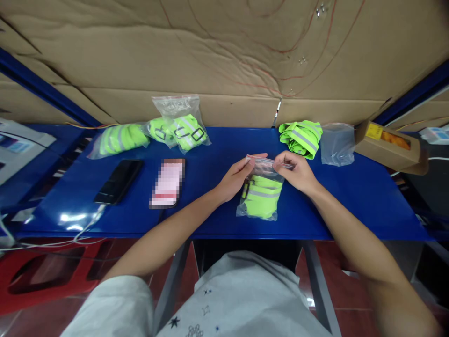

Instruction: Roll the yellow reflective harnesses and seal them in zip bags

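Note:
A clear zip bag with a folded neon-yellow reflective strap inside hangs over the blue table's front part. My left hand pinches the left end of its top edge. At the right end of the same edge, the fingers of my right hand are closed on the zip strip. Behind my right hand lies a loose bundle of neon strap, with a clear bag beside it. Bagged neon straps and another filled bag rest at the back left.
A black phone with a white cable and a second phone with a blurred screen lie on the left of the blue table. A cardboard box stands at the right. Cardboard forms the back wall.

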The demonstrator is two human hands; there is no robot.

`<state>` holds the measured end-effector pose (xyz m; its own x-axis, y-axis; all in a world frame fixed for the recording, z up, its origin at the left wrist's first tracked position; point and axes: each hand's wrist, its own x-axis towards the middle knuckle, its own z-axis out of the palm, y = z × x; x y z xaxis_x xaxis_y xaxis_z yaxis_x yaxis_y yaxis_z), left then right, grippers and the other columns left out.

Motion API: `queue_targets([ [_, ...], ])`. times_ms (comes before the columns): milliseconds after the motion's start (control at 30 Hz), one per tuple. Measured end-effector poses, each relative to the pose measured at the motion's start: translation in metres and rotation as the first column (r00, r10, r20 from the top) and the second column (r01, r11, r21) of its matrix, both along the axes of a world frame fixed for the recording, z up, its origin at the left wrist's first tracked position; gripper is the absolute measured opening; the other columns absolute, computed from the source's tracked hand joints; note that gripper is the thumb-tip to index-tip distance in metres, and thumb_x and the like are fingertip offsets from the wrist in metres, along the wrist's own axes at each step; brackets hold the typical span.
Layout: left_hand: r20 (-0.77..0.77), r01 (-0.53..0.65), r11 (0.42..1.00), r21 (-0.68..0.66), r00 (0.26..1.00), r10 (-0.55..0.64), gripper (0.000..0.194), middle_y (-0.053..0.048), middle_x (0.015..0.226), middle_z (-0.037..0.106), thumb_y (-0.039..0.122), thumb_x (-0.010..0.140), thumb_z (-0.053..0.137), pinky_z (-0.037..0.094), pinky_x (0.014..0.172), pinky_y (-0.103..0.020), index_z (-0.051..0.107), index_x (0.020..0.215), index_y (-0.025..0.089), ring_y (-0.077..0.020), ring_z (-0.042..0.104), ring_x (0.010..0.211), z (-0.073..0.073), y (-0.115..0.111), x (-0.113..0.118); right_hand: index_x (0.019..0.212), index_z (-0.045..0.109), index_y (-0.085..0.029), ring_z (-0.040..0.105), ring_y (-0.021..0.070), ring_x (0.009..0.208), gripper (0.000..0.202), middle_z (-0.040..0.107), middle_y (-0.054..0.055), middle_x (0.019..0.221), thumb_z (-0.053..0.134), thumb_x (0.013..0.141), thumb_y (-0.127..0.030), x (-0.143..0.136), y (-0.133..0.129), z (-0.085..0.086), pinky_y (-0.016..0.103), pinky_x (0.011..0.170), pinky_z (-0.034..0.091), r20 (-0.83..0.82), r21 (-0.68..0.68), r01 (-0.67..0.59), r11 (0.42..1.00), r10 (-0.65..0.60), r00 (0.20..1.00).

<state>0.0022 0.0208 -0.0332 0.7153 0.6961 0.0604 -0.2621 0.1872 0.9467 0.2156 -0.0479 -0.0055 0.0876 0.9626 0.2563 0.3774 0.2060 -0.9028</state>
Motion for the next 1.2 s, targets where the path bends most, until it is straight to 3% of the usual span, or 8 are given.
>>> queue_targets([
  [200, -0.052, -0.031, 0.995, 0.092, 0.998, 0.036, 0.048, -0.008, 0.132, 0.076, 0.058, 0.100, 0.067, 0.051, 0.112, -0.039, 0.075, 0.134, 0.024, -0.0262, 0.069, 0.126, 0.003, -0.001, 0.001, 0.079, 0.067, -0.019, 0.052, 0.0127, 0.065, 0.028, 0.065, 0.001, 0.074, 0.075, 0.085, -0.044, 0.001, -0.001, 0.002, 0.027, 0.062, 0.040, 0.020, -0.033, -0.021, 0.999, 0.022, 1.000],
  [300, -0.063, -0.150, 0.978, 0.144, 0.985, 0.160, 0.042, -0.007, 0.113, 0.080, 0.056, 0.094, 0.076, 0.056, 0.099, -0.034, 0.080, 0.118, 0.022, -0.0210, 0.074, 0.104, 0.006, 0.002, 0.000, 0.080, 0.067, -0.018, 0.053, 0.0126, 0.065, 0.026, 0.066, 0.001, 0.074, 0.075, 0.086, -0.043, 0.002, -0.002, 0.002, 0.027, 0.061, 0.040, 0.025, -0.036, -0.026, 0.999, 0.027, 0.999],
  [433, -0.033, -0.269, 0.944, 0.189, 0.959, 0.280, 0.037, -0.002, 0.091, 0.078, 0.054, 0.084, 0.087, 0.058, 0.081, -0.028, 0.080, 0.093, 0.019, -0.0139, 0.070, 0.080, 0.006, 0.006, 0.000, 0.086, 0.069, -0.019, 0.055, 0.0127, 0.066, 0.024, 0.067, 0.000, 0.077, 0.076, 0.087, -0.041, 0.003, -0.003, 0.000, 0.026, 0.064, 0.042, 0.049, -0.047, -0.065, 0.997, 0.067, 0.997],
  [800, -0.073, -0.246, 0.941, 0.233, 0.960, 0.270, 0.032, -0.006, 0.092, 0.081, 0.048, 0.085, 0.086, 0.059, 0.072, -0.028, 0.084, 0.099, 0.019, -0.0150, 0.072, 0.074, 0.004, 0.010, -0.002, 0.086, 0.069, -0.020, 0.060, 0.0140, 0.071, 0.020, 0.070, 0.001, 0.081, 0.073, 0.093, -0.038, 0.000, -0.003, -0.002, 0.027, 0.066, 0.045, 0.117, 0.061, -0.061, 0.996, 0.053, 0.992],
  [967, -0.058, -0.256, 0.925, 0.280, 0.958, 0.282, 0.030, -0.004, 0.086, 0.081, 0.048, 0.087, 0.085, 0.057, 0.070, -0.026, 0.084, 0.096, 0.019, -0.0142, 0.071, 0.071, 0.002, 0.010, -0.003, 0.094, 0.071, -0.020, 0.062, 0.0151, 0.074, 0.014, 0.073, 0.002, 0.087, 0.072, 0.095, -0.034, 0.001, -0.004, 0.000, 0.028, 0.068, 0.046, 0.262, 0.132, -0.076, 0.988, 0.040, 0.964],
  [1200, -0.025, -0.181, 0.910, 0.374, 0.979, 0.205, 0.029, -0.005, 0.094, 0.081, 0.047, 0.088, 0.085, 0.056, 0.075, -0.026, 0.083, 0.097, 0.019, -0.0140, 0.071, 0.080, 0.006, 0.006, -0.003, 0.094, 0.072, -0.021, 0.059, 0.0156, 0.073, 0.014, 0.070, 0.003, 0.084, 0.066, 0.102, -0.031, -0.004, -0.010, 0.004, 0.031, 0.070, 0.046, 0.419, 0.312, -0.143, 0.939, -0.001, 0.908],
])
